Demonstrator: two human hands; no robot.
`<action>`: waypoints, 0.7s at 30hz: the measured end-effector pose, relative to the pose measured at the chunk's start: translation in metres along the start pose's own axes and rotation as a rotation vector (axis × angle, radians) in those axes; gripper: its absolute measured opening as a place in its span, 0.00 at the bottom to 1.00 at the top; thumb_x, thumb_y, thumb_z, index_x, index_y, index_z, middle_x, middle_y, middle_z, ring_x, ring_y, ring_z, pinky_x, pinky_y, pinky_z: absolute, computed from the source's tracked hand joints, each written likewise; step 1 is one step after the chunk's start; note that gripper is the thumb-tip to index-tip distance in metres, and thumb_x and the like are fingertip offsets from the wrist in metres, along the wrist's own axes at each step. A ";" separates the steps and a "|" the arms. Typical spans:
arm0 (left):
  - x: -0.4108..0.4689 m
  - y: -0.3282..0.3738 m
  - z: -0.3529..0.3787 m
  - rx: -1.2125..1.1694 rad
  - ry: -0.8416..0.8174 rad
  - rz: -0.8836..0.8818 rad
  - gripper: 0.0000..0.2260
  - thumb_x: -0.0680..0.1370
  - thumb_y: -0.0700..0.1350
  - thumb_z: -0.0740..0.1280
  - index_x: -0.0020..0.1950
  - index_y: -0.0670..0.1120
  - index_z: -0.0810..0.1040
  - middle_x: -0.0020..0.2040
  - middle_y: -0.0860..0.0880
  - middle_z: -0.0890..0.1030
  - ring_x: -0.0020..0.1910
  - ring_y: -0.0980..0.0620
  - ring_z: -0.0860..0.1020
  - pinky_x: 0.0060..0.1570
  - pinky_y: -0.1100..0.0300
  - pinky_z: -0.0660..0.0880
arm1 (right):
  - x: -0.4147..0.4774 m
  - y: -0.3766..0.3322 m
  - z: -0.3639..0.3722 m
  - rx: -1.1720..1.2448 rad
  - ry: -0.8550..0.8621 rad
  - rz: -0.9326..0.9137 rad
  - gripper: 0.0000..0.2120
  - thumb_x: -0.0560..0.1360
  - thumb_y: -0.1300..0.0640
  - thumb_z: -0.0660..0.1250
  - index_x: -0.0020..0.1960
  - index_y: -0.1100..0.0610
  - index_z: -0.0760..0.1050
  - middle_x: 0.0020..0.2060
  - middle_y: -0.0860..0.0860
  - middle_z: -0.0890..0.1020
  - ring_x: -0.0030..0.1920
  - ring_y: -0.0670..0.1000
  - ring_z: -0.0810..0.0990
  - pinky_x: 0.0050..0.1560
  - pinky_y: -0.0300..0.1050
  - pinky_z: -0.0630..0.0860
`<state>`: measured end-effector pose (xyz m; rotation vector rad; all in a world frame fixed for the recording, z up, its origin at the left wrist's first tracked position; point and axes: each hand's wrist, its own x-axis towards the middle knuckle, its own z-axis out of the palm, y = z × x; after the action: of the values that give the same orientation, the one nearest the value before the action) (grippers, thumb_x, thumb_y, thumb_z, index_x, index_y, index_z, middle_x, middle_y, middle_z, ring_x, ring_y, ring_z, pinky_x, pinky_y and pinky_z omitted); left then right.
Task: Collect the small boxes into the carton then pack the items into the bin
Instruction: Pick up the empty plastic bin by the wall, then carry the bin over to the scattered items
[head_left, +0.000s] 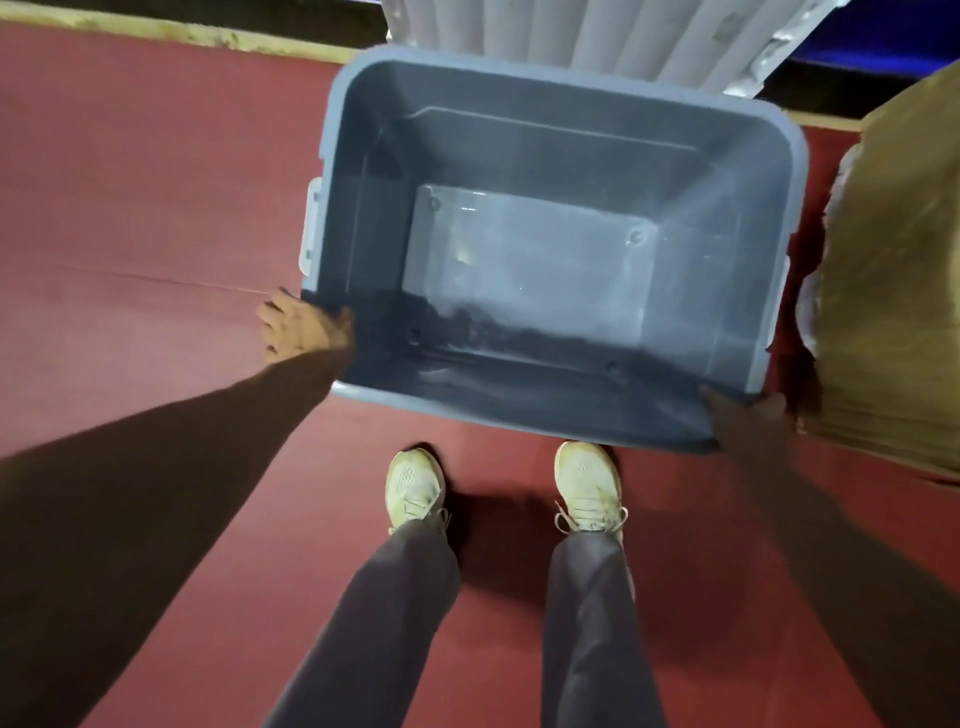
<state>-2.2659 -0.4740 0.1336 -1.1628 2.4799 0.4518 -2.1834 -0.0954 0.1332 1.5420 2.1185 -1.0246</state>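
A big grey-blue plastic bin sits on the red floor just ahead of my feet, and nothing lies inside it. My left hand grips its near left corner, fingers curled over the rim. My right hand holds the near right corner, mostly in shadow. A brown carton stands right beside the bin on its right side. No small boxes are in view.
A white ribbed lid leans behind the bin at the top. My two shoes stand on the red floor close to the bin's near edge. A pale floor border runs along the upper left.
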 end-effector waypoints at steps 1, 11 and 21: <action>0.008 -0.004 0.008 -0.058 -0.057 -0.004 0.26 0.77 0.47 0.66 0.68 0.36 0.62 0.66 0.35 0.69 0.65 0.37 0.70 0.62 0.47 0.66 | 0.004 -0.001 0.005 -0.013 0.019 -0.015 0.24 0.75 0.60 0.69 0.66 0.67 0.65 0.57 0.58 0.74 0.59 0.55 0.74 0.45 0.35 0.69; -0.010 -0.022 -0.013 -0.250 -0.073 -0.066 0.07 0.80 0.37 0.58 0.57 0.41 0.70 0.55 0.35 0.75 0.57 0.39 0.75 0.50 0.51 0.67 | -0.001 -0.027 -0.016 -0.212 0.089 -0.224 0.18 0.78 0.58 0.62 0.65 0.66 0.69 0.61 0.66 0.75 0.62 0.66 0.73 0.61 0.54 0.68; -0.136 -0.099 -0.106 -0.478 -0.052 -0.486 0.15 0.79 0.39 0.61 0.64 0.34 0.71 0.61 0.34 0.76 0.52 0.42 0.75 0.49 0.53 0.69 | -0.068 -0.158 -0.067 -0.538 -0.071 -0.603 0.16 0.79 0.53 0.59 0.64 0.58 0.68 0.56 0.65 0.78 0.58 0.68 0.75 0.58 0.56 0.70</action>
<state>-2.1273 -0.4891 0.2754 -1.8426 1.9911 0.9376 -2.2946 -0.1198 0.2787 0.6209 2.5819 -0.5620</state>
